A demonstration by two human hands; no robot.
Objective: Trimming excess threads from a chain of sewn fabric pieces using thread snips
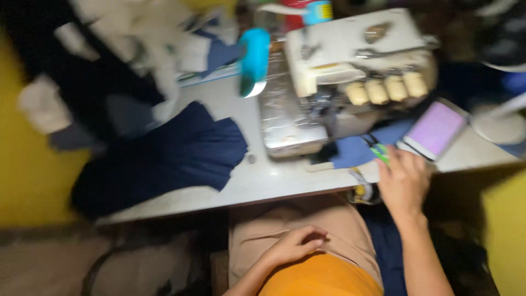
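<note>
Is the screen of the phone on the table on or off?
On. The flat rectangular phone shows a lit pale purple screen, brighter than the dim grey table around it.

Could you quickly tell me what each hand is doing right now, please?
Left hand: loosely curled, empty, resting on the lap.
Right hand: on the table edge; grip unclear.

Whole view blurred; green tool [379, 152] under right hand [404, 183] unclear
</note>
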